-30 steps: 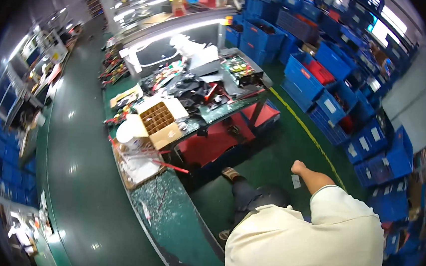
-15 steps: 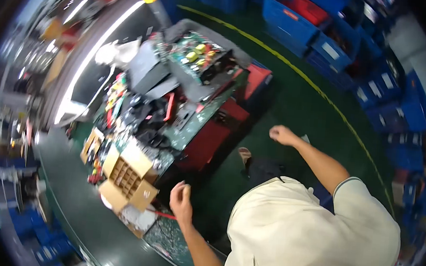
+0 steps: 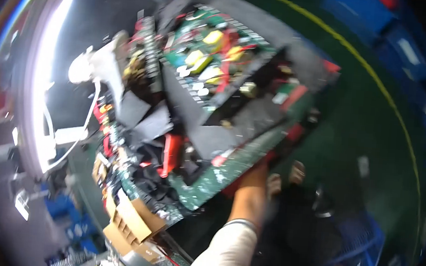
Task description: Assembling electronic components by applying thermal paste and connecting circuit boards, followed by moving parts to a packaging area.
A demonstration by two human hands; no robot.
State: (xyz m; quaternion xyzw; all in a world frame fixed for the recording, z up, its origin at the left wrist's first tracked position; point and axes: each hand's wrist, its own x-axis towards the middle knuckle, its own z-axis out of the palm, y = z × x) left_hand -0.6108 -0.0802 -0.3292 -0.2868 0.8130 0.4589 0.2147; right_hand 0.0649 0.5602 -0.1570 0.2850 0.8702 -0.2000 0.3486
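Note:
My left forearm [image 3: 249,198] reaches up from the pale sleeve [image 3: 229,239] to the near edge of the green workbench [image 3: 209,185]. Blur and the bench edge hide the fingers of that hand, so I cannot tell what it touches. Nearest to it is a grey foam-lined tray [image 3: 299,50] on the bench. Inside lies a green circuit board [image 3: 181,33] with yellow and red parts. My right hand does not show clearly; a brownish blur low on the right, beside a blue basket, cannot be made out.
An open cardboard box with dividers [image 3: 136,219] stands at the bench's lower left. Black parts and a red piece [image 3: 170,154] lie near the tray. A white lamp-like object [image 3: 80,67] with a cable is at left. A blue basket [image 3: 369,250] is on the floor.
The view has swung closer to the bench, and the tray looks larger. My left arm now reaches to the bench edge. My right hand, earlier above the floor, no longer shows clearly.

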